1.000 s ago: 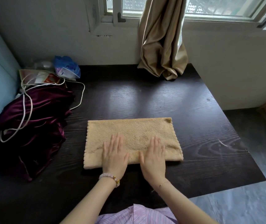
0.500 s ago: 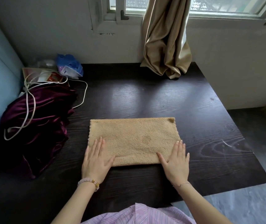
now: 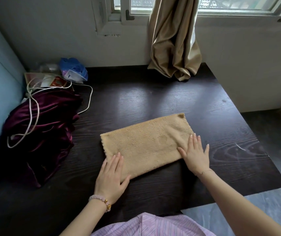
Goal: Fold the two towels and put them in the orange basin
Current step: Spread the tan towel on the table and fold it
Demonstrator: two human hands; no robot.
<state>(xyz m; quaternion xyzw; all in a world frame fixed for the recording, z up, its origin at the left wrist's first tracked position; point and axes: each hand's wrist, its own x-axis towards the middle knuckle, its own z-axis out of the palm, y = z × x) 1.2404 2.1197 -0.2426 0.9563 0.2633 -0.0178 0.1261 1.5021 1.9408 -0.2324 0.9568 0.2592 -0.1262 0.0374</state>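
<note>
A tan towel (image 3: 146, 142), folded into a long rectangle, lies on the dark wooden table (image 3: 153, 103), turned slightly so its right end is farther away. My left hand (image 3: 111, 178) lies flat on the towel's near left corner with straight fingers. My right hand (image 3: 195, 155) presses flat on the near right end, fingers spread. Neither hand grips the cloth. No second towel and no orange basin are in view.
A heap of dark purple velvet cloth (image 3: 37, 132) with a white cable (image 3: 32, 108) over it fills the table's left side. A blue plastic bag (image 3: 73, 69) and a box sit at the back left. A beige curtain (image 3: 173, 48) hangs onto the table's back edge.
Both hands slid apart from the towel's middle to its two ends. The towel has turned slightly, its right end now farther from me.
</note>
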